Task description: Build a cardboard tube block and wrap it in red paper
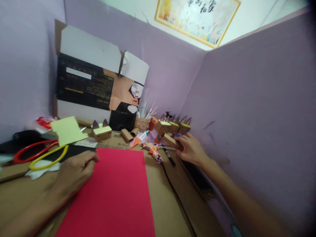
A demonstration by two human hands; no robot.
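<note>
The right hand (190,149) reaches out close to the wall, its fingers closed around the near end of a brown cardboard piece (169,140). That seems the risky spot to me: 3 eared boxes (164,127) sit just behind, so a careless lift or twist might tip 1 of them. A black marker (169,156) and a patterned piece (153,151) lie close by too, and a low sweep of the wrist could set the marker rolling.

The left hand (76,168) is curled narrow at the far left corner of a red sheet (118,194); I cannot tell whether it pinches the paper or only rests there. Pressing or pulling unevenly could crease that corner or skew the sheet. Beside this hand, a red loop (18,157) and a yellow loop (33,165) could catch a sleeve or finger if the arm swings outward.

The red sheet lies flat on the brown cardboard surface of the table (163,204), with a dark cord (179,200) trailing to its right. Toward the back are a holder (142,124) of pale sticks and an opened carton (86,84) leaning on the lilac wall (239,85). Above hangs 1 framed picture (195,19), edged in yellow.
</note>
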